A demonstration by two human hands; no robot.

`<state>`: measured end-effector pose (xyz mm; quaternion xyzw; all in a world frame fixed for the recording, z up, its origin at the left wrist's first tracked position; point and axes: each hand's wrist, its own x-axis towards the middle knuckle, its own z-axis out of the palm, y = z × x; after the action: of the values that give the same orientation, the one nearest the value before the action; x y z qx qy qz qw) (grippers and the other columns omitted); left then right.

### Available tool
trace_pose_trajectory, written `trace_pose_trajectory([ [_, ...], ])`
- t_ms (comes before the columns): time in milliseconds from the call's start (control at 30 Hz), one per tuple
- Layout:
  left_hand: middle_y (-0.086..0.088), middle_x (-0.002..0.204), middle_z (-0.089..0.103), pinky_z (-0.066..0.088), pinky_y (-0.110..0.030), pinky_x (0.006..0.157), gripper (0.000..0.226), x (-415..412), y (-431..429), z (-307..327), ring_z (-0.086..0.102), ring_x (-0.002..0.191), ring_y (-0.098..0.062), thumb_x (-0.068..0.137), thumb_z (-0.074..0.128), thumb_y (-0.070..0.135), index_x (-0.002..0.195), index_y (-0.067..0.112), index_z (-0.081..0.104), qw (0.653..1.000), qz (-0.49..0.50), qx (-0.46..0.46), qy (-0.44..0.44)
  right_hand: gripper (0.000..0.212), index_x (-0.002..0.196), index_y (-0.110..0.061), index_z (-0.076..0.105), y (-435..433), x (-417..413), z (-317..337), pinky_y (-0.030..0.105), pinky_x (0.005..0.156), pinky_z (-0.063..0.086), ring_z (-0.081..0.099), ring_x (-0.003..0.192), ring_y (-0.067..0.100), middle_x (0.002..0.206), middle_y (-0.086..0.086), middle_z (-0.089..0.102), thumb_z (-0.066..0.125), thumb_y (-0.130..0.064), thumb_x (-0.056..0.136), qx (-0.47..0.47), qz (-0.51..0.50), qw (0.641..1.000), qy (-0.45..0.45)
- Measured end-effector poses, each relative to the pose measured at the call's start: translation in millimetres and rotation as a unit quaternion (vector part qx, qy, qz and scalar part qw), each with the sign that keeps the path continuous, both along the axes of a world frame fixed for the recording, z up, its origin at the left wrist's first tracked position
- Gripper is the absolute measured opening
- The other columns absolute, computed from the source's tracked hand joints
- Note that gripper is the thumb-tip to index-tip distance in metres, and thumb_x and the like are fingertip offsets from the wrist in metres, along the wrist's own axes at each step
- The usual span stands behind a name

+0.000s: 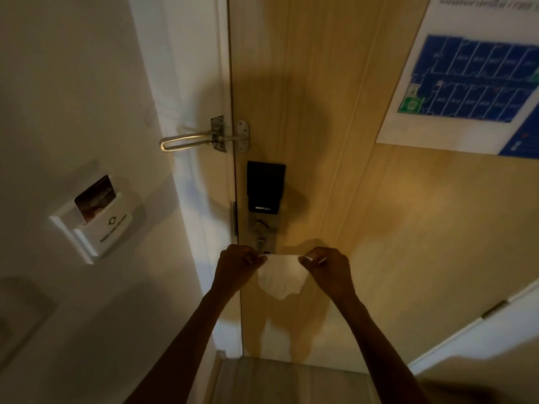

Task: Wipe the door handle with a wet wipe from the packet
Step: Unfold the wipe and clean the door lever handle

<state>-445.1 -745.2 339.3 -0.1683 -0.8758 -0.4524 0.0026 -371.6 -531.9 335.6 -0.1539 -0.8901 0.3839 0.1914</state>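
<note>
— What did your hands hold?
— My left hand and right hand each pinched a top corner of the wet wipe, stretched between them.
— Where?
— Just below the smart lock, in front of the door.

This is a hotel room entry, seen from inside: a wooden door carries a black smart lock, with a swing-bar guard just above it, a key-card power slot on the wall to its left, and an evacuation floor plan to its upper right.
</note>
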Motion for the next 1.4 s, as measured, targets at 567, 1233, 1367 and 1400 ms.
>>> trace_pose_trajectory([
  [567,0.011,0.068,0.073,0.054,-0.021,0.061,0.018,-33,8,-28,0.067,0.061,-0.001,0.074,0.077,0.042,0.073,0.024,0.074,0.99,0.077,0.116,0.001,0.029,0.116,-0.023,0.061,-29,-22,-9,0.011,0.063,0.043,0.062,0.077,0.007,0.091,-0.008,0.067,0.065,-0.027,0.088,0.041,-0.091,0.993,0.07],
  [1233,-0.009,0.079,0.076,0.058,-0.038,0.079,0.015,-52,-5,-27,0.073,0.083,-0.026,0.07,0.08,0.007,0.077,0.02,0.077,0.952,0.011,0.22,-0.214,0.022,0.114,-0.012,0.055,-77,-44,-55,0.036,0.077,0.049,0.06,0.089,0.026,0.101,0.009,0.063,0.048,-0.022,0.097,0.369,0.095,0.924,0.007],
  [1367,-0.017,0.083,0.076,0.058,-0.047,0.083,0.012,-55,-1,-26,0.073,0.084,-0.031,0.067,0.083,0.007,0.072,0.017,0.077,0.938,0.034,0.233,-0.255,0.024,0.112,-0.013,0.053,-77,-47,-51,0.035,0.075,0.046,0.058,0.085,0.024,0.096,0.008,0.062,0.038,-0.028,0.1,0.375,0.107,0.921,-0.002],
  [1400,-0.019,0.085,0.075,0.059,-0.046,0.083,0.01,-55,1,-25,0.073,0.085,-0.032,0.069,0.082,0.006,0.076,0.011,0.077,0.931,0.038,0.242,-0.27,0.023,0.111,-0.013,0.053,-77,-47,-49,0.035,0.074,0.046,0.058,0.082,0.024,0.094,0.008,0.062,0.04,-0.029,0.099,0.376,0.111,0.92,0.0],
])
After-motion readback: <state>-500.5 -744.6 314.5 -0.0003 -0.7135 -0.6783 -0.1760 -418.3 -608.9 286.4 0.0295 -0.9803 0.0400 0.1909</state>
